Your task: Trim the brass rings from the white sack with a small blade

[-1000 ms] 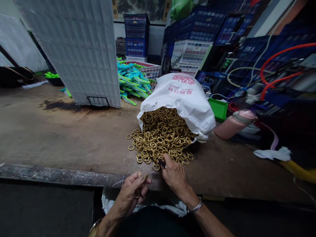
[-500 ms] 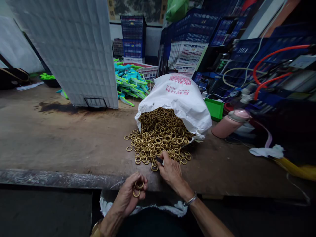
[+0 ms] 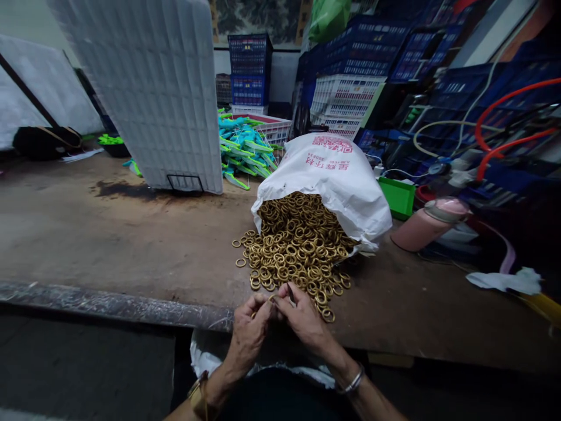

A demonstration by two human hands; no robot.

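Hands [image 3: 249, 333] at table edge [image 3: 131, 306], beside rings [image 3: 302, 251]

Left grip [image 3: 248, 333] bare, gold-toned wristband [image 3: 199, 400]; right grip [image 3: 309, 325] bare, rounded silver bangle [image 3: 354, 383].

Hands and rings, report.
Left hand and right hand together at one ring; right holds dark object. Ring pile spills from white sack. Pink bottle off right, clear of hands.

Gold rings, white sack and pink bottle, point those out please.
Gold ring pile [image 3: 302, 254], head view: middle of the pile.
White sack [image 3: 336, 183], head view: its side, below the red print.
Pink bottle [image 3: 413, 229], head view: its main body.
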